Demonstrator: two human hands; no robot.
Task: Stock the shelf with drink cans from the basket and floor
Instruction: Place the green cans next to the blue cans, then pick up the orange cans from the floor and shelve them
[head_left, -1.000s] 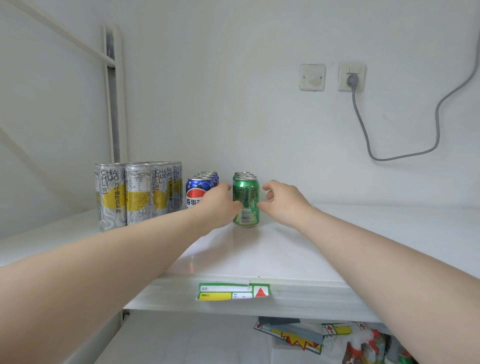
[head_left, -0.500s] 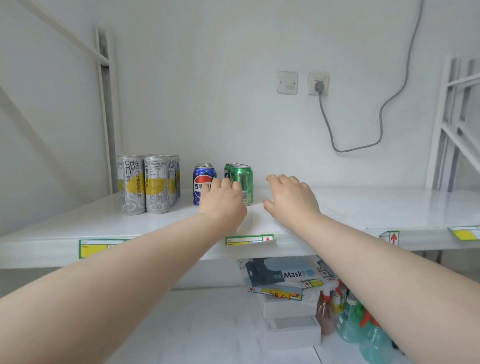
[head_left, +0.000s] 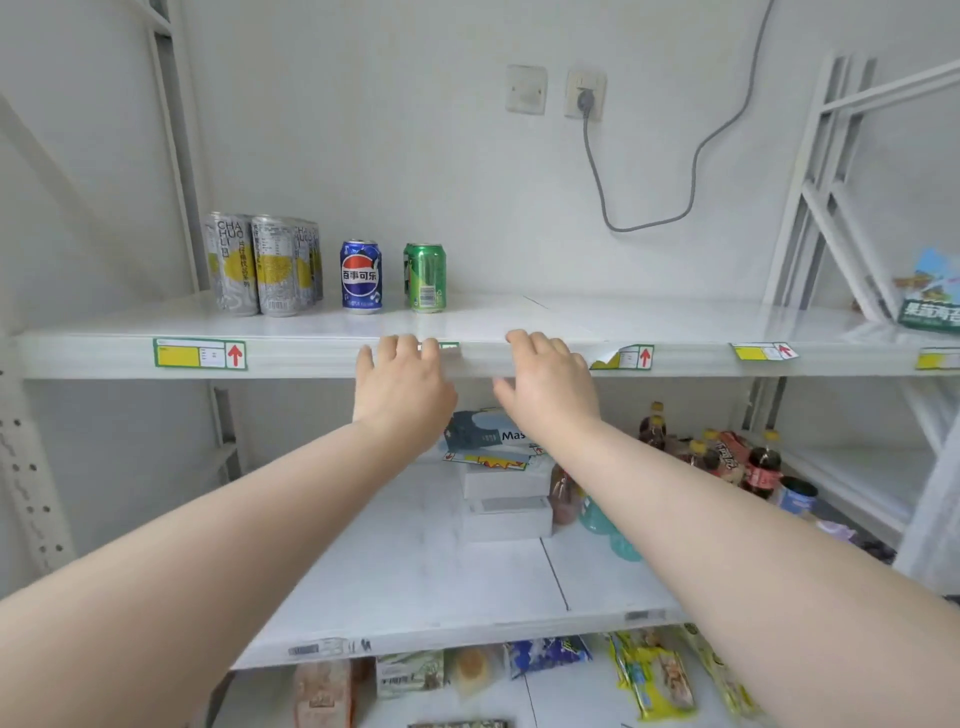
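Both hands reach forward with bare forearms, palms down, fingers loosely spread and holding nothing. The left hand (head_left: 402, 389) and the right hand (head_left: 548, 387) hang side by side, apart, in front of the front edge of the shelf (head_left: 322, 358). Their fingertips overlap that edge, and whether they touch it I cannot tell.

Beneath them, on the lower board, a dark box (head_left: 483, 434) printed with "Mas" lies on flat white boxes, with brown bottles (head_left: 727, 457) further right.

The shelf is smooth, glossy white sheet with a folded front lip. A price label (head_left: 200, 353), yellow and white in a green frame with a red upward arrow, is stuck to that lip towards its left end; its small print is too fine to read.

All the cans stand upright on the left half of the shelf, back from the front edge, long axes vertical. Nearest the middle is a green can (head_left: 427, 278), its barcode facing out, with another green one close behind it. Left of it, apart, stands a blue can (head_left: 361, 276) with the red, white and blue Pepsi globe and "百事可乐". Towards the left end, tall silver cans (head_left: 234, 262) with yellow patches, printed "CHA HUO LI", are packed tight in rows.

On the white wall behind, a grey cable (head_left: 649, 223) loops down from a socket (head_left: 585, 96).
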